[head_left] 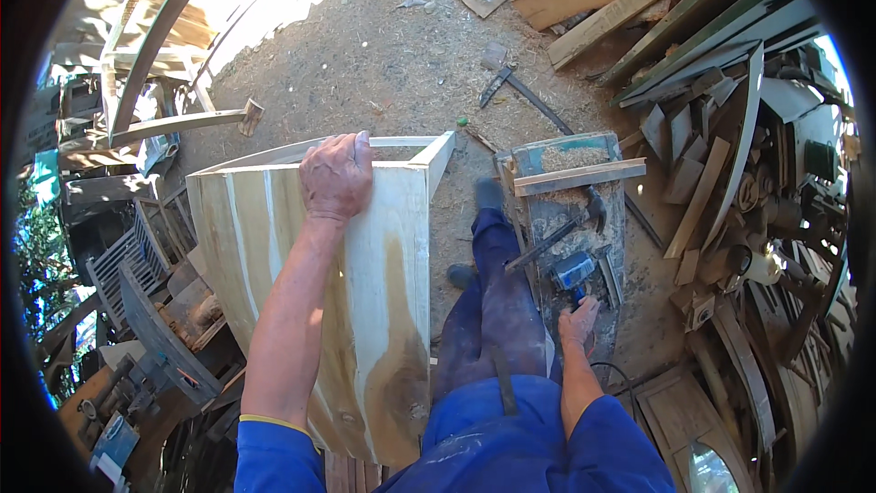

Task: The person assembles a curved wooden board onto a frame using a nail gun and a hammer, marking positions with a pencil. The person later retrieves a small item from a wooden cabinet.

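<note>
My left hand (338, 178) is curled over the upper edge of a pale wooden box frame (401, 246) with a broad, streaked plank face. The box stands in front of me, left of my legs, and its hollow inside shows beyond the edge. My right hand (578, 321) is closed at the near end of a blue power tool (572, 269), which lies on a low, dusty workbench (538, 288). Its fingers partly cover that end. Close by on the bench are a hammer (595, 210), a dark bar (546, 245) and a metal-edged hand tool (609, 274).
A wood strip (579, 177) lies across the bench's far end, by sawdust. On the floor beyond rests a dark metal square (534, 96). Boards and scrap wood (721, 173) crowd the right; curved wooden pieces (155, 64) and a slatted part (128, 256) stand left. A cable (616, 370) runs beside me.
</note>
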A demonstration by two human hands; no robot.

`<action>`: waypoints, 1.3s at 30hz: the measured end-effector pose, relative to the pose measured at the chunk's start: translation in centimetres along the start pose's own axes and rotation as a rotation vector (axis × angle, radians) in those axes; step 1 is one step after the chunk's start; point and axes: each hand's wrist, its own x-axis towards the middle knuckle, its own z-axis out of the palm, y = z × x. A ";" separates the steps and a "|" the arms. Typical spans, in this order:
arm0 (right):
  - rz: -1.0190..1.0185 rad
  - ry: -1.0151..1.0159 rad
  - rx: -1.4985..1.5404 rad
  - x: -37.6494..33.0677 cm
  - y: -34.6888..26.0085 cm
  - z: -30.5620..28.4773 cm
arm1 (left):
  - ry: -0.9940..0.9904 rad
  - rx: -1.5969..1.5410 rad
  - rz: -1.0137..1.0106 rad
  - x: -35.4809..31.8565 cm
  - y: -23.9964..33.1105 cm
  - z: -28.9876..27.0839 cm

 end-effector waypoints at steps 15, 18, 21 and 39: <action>0.134 -0.114 -0.005 4.0 -2.8 -6.2 | 0.017 -0.016 0.008 0.1 0.1 -0.2; 0.265 -0.172 0.172 6.4 -4.9 -10.8 | 0.032 -0.030 0.028 0.0 -0.4 -0.1; 0.173 -0.254 0.393 8.5 -9.2 -16.6 | 0.046 -0.051 0.029 0.0 -0.6 -0.2; -0.607 -0.531 0.256 13.7 -43.9 -29.5 | -0.026 -0.079 0.006 -0.2 -1.2 0.3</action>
